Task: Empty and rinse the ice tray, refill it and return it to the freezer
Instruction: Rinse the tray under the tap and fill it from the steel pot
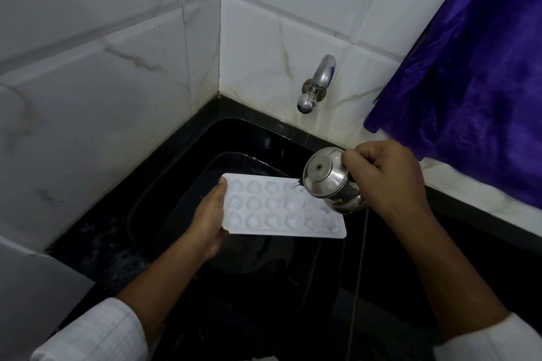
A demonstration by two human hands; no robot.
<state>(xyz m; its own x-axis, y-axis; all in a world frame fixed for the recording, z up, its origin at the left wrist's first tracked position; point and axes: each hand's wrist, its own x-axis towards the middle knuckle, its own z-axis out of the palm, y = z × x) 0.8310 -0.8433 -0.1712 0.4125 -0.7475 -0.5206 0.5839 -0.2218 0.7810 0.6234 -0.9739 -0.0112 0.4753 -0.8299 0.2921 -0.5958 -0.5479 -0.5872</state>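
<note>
Meeting in a corner, two big walls (88, 67) of smooth white tile with thin grey veins close off the left and the back. Below them sits a deep, shiny black sink (181, 138) with rounded corners and a wide flat rim. There is open room inside it, under and around the hands. A soft, shiny purple cloth (469, 82) hangs down on the right, with its lower edge near the right hand (387, 176).

Two arms in ribbed white sleeves (93, 334) reach in from the bottom. A flat white plastic ice tray (281, 214) with rounded corners is held over the middle of the sink, not touching it. Its little cups are shaped like hearts and stars.

The left hand (208, 220) grips the tray's left short end, thumb along the top edge, other fingers tucked under. The right hand's fingers are curled tight around the side of a small round shiny steel pot (331, 182). The pot is tipped over the tray's far right corner, and a thin bit of water shows at its lip.

A curved, shiny metal tap (318, 82) sticks out of the back wall, well above the pot.
</note>
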